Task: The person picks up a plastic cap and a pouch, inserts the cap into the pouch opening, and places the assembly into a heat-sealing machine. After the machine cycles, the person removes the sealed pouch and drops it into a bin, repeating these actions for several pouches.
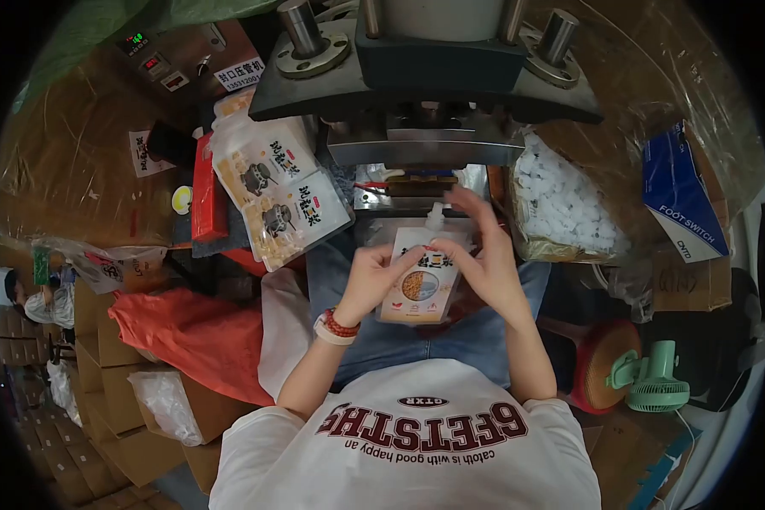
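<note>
A spouted pouch [414,293] with a round window picture and dark lettering is held upright above my lap, its white spout [436,216] pointing at the sealing press. My left hand [372,279] grips its left edge, thumb on the front. On the other side, my right hand [490,270] has its thumb pressed on the pouch's upper front; its raised fingers are blurred beside the spout, and some are hidden. Just beyond the spout lies the press's lower metal bed [382,197], under a wide steel jaw [425,153].
Printed pouches [285,200] are stacked at the left by a red box [208,191]. A box of small white spouts [565,200] stands at the right. Further right are a blue foot switch box [684,191], a green fan [659,382] and a round stool [608,357].
</note>
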The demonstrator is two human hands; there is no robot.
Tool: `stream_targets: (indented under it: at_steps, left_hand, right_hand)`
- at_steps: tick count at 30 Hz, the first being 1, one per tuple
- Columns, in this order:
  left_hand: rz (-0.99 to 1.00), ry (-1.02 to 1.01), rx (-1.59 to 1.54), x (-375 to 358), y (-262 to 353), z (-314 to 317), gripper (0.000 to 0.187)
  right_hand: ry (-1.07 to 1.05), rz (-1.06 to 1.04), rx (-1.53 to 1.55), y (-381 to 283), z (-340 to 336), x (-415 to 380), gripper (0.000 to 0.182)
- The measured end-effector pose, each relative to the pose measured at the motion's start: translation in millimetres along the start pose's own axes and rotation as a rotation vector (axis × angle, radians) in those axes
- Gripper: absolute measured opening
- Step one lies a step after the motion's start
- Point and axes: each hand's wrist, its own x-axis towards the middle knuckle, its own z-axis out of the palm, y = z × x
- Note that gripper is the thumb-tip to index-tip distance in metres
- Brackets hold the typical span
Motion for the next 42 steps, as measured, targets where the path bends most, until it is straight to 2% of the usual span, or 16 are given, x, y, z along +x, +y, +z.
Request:
stream_targets:
  at_steps: [2,6,8,13,15,16,18,19,22,24,25,29,31,34,37,42]
  left_hand:
    - [-0.044,0.010,-0.165,17,-11,7,0.026]
    - [-0.130,0.052,-0.480,47,7,9,0.024]
    - [-0.139,0.050,-0.561,59,9,4,0.021]
    - [-0.094,0.104,-0.506,62,4,-2,0.024]
    - [-0.134,0.098,-0.109,54,13,-16,0.031]
    - [-0.059,0.205,0.041,46,12,-25,0.044]
    - [0.520,0.546,0.957,20,19,-50,0.066]
    - [0.458,0.592,1.307,5,28,-58,0.082]
    - [0.460,0.458,1.483,-13,-16,-91,0.061]
    - [0.434,0.337,1.271,-29,-25,-124,0.043]
    - [0.319,0.447,1.173,-41,9,-118,0.041]
    - [1.015,1.004,1.082,-47,77,-145,0.041]
    - [1.178,1.149,1.198,-35,88,-147,0.044]
    - [0.560,0.692,1.294,17,17,-141,0.040]
    - [0.616,0.685,1.497,7,-29,-102,0.046]
    - [0.546,0.592,1.132,-17,-48,-105,0.039]
  right_hand:
    - [0.281,0.168,0.038,1,-16,1,0.045]
    - [0.393,0.270,-0.127,7,-65,7,0.042]
    - [0.348,0.129,-0.825,40,-69,12,0.035]
    - [0.236,0.162,-0.936,75,-65,15,0.022]
    - [0.223,0.155,-0.925,73,-66,16,0.018]
    - [0.187,0.142,-0.956,72,-69,15,0.019]
    - [0.158,0.125,-0.988,71,-69,14,0.019]
    - [0.204,0.070,-0.996,74,-68,15,0.020]
    - [0.297,0.007,-0.982,79,-67,13,0.020]
    - [0.350,0.006,-0.956,79,-66,18,0.021]
    - [0.358,0.004,-0.917,78,-66,17,0.021]
    - [0.425,-0.061,-0.810,88,-66,13,0.021]
    - [0.448,-0.052,-0.782,84,-64,14,0.020]
    - [0.479,-0.042,-0.746,84,-62,10,0.020]
    - [0.565,-0.082,-0.679,84,-64,14,0.022]
    - [0.622,-0.076,-0.495,58,-52,4,0.025]
